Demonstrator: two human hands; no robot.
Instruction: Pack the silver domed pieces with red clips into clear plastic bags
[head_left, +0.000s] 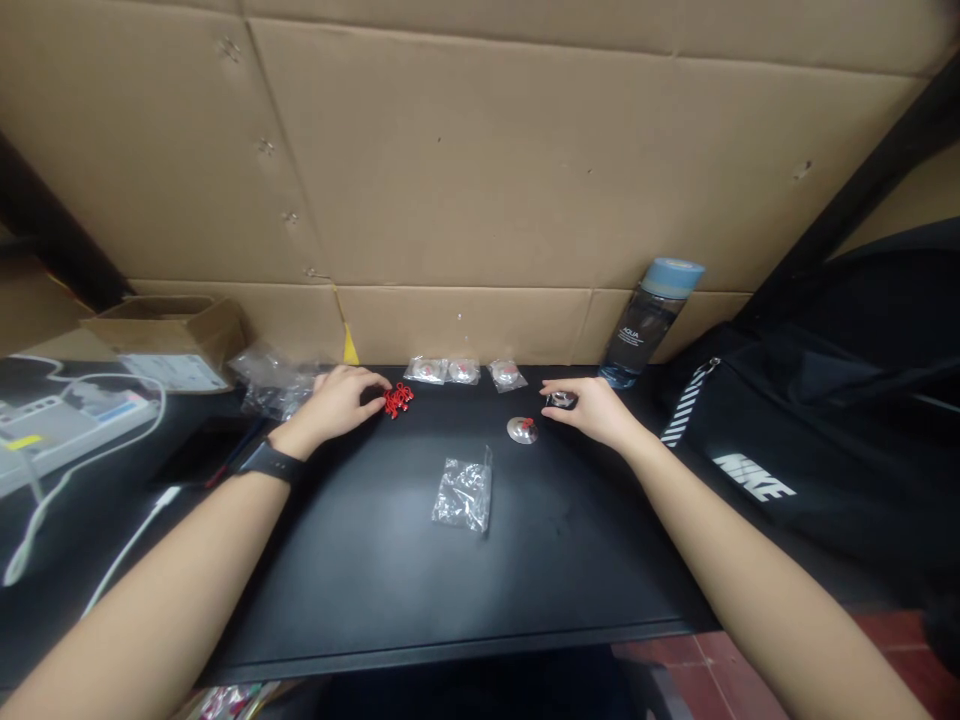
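Note:
My left hand (346, 402) is at a small heap of red knotted cords (398, 400), thumb and forefinger apart at its left edge. Between the thumb and fingers of my right hand (589, 408) is a small shiny metal disc (560, 399), partly covered by the fingers. Just left of that hand, a domed silver disc (519, 431) with a red cord at its middle lies on the black table (360, 590). A crinkled clear plastic bag (463, 494) rests nearer to me. Behind, against the cardboard, are clear packets (464, 371) with similar discs inside.
A blue-capped water bottle (652, 320) and a black bag (780, 430) stand at the right. To the left are an open cardboard box (169, 335), crumpled plastic (274, 385), a power strip (75, 425) and white cables. A cardboard wall (465, 180) closes off the back.

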